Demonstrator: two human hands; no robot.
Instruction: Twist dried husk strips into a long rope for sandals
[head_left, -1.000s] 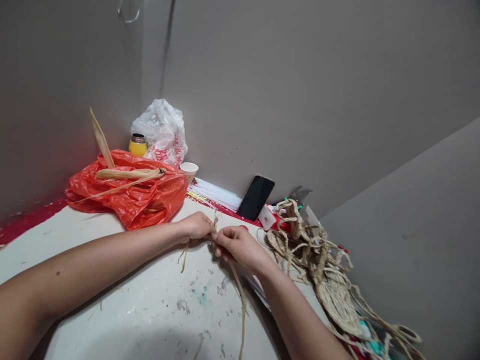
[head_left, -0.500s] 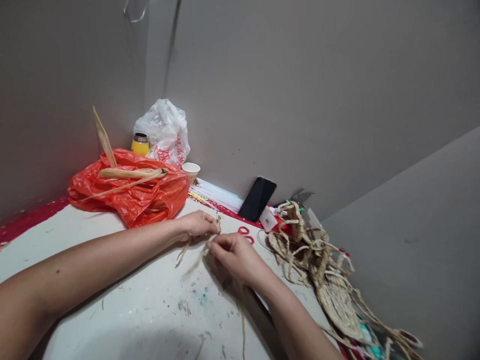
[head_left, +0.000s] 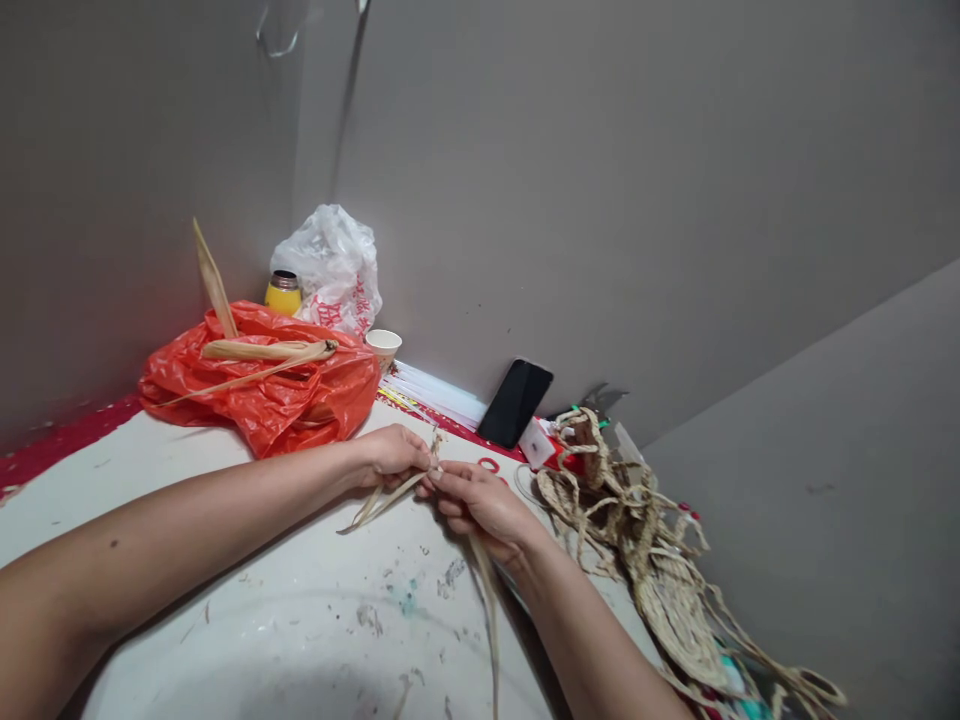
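Over the white tabletop (head_left: 300,620), my left hand (head_left: 397,452) and my right hand (head_left: 480,503) meet, fingertips pinched close together on dried husk strips (head_left: 388,503). A short knotted end of the strips stands up just beyond my fingertips. Some strip ends hang toward the lower left, under my left hand. One long strip trails down from beneath my right hand to the near side of the table. My fingers cover the spot where the strips join. Red-handled scissors (head_left: 489,464) lie just past my right hand, which partly hides them.
At the left, a red plastic bag (head_left: 322,405) carries dried husks (head_left: 255,350). Behind it are a yellow bottle (head_left: 283,296), a white plastic bag (head_left: 337,255) and a paper cup (head_left: 384,345). A phone (head_left: 516,402) leans by the wall. Braided cord (head_left: 675,590) is heaped at the right.
My right hand has moved up against the fingertips of my left, covering more of the scissors. A strip now reaches lower left between the hands. The left hand has stayed nearly still.
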